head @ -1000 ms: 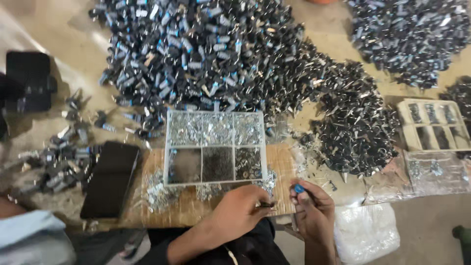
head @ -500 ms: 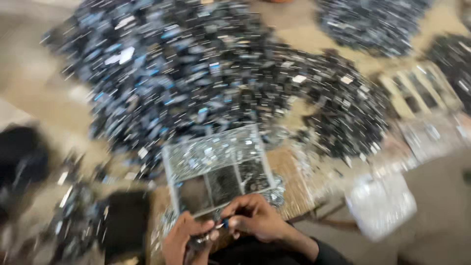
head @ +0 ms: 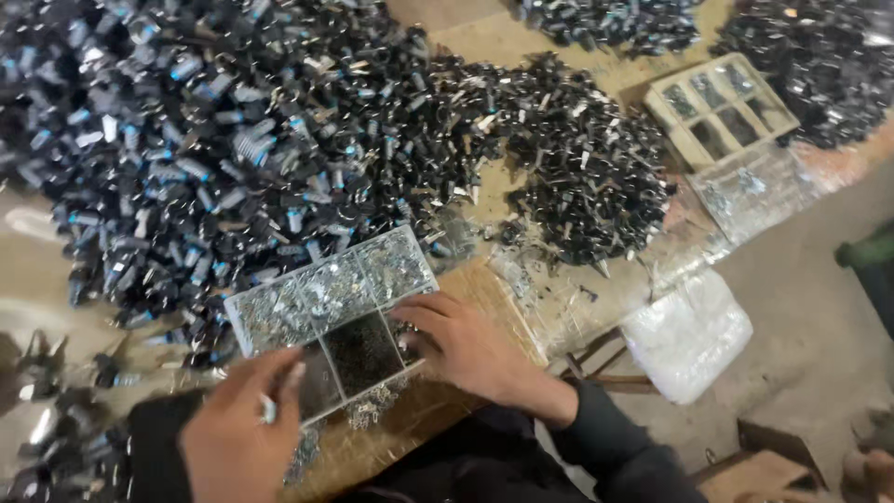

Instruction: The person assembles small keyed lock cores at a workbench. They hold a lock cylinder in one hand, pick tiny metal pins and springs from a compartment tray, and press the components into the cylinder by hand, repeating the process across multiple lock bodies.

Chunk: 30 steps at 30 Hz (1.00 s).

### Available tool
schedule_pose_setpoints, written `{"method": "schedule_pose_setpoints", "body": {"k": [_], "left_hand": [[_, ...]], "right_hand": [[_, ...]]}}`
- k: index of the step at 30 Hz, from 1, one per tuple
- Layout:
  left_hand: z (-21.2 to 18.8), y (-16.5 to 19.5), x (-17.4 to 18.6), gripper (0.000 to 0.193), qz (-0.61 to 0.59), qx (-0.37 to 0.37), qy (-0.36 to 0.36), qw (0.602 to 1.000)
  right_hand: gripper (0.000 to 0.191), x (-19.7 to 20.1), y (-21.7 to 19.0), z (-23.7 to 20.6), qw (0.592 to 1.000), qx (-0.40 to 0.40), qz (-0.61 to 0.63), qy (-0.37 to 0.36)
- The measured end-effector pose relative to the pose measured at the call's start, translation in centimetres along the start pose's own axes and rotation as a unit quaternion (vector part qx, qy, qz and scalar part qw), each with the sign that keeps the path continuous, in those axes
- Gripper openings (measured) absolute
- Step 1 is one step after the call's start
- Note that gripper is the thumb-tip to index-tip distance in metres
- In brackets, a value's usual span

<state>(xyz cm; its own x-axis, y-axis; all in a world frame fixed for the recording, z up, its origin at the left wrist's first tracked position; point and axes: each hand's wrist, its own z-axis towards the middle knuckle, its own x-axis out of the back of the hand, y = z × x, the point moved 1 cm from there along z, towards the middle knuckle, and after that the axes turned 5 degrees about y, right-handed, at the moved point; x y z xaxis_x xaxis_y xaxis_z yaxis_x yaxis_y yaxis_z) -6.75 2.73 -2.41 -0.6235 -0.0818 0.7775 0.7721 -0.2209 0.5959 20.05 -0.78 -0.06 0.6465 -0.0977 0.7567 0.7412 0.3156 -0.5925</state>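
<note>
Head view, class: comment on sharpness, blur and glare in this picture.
Head view: the left hand is smeared by motion blur at bottom left; the right hand on the clear plastic compartment tray is sharper; small glints speckle the big heap of black and blue metal parts; soft, even light, no hard shadows.

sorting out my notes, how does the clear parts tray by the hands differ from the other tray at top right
The clear tray sits right at the hands, the right hand resting on it; the beige tray lies far off, untouched. The clear tray's upper compartments brim with shiny metal bits; the beige tray's look sparsely filled. Both are divided into compartments.
</note>
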Motion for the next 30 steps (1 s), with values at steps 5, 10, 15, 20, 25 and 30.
{"method": "schedule_pose_setpoints", "body": {"k": [5,10,15,20,25,30], "left_hand": [[-1.9,1.5,-1.7,0.03,0.196,-0.099,-0.099,0.971],[-1.4,1.8,-3.1,0.018,0.266,-0.105,-0.088,0.954],[-1.2,1.6,-1.7,0.014,0.188,-0.116,-0.075,0.972],[-0.6,1.7,-1.1,0.009,0.218,-0.107,-0.057,0.968],[-0.3,1.2,-1.9,0.009,0.218,-0.113,-0.075,0.967],[-0.7,0.9,-2.4,0.011,0.182,-0.099,-0.093,0.974]], "right_hand": [[0.039,-1.9,3.4,0.1,0.978,0.005,-0.1,-0.183],[0.025,-2.3,5.0,1.4,0.949,0.022,-0.106,-0.296],[0.03,0.6,4.5,2.3,0.961,-0.008,-0.096,-0.26],[0.026,1.9,1.4,3.1,0.984,-0.013,-0.025,-0.176],[0.021,1.3,-0.5,3.7,0.988,-0.049,0.002,-0.144],[0.019,-0.1,-0.8,3.8,0.99,-0.045,0.022,-0.13]]}}
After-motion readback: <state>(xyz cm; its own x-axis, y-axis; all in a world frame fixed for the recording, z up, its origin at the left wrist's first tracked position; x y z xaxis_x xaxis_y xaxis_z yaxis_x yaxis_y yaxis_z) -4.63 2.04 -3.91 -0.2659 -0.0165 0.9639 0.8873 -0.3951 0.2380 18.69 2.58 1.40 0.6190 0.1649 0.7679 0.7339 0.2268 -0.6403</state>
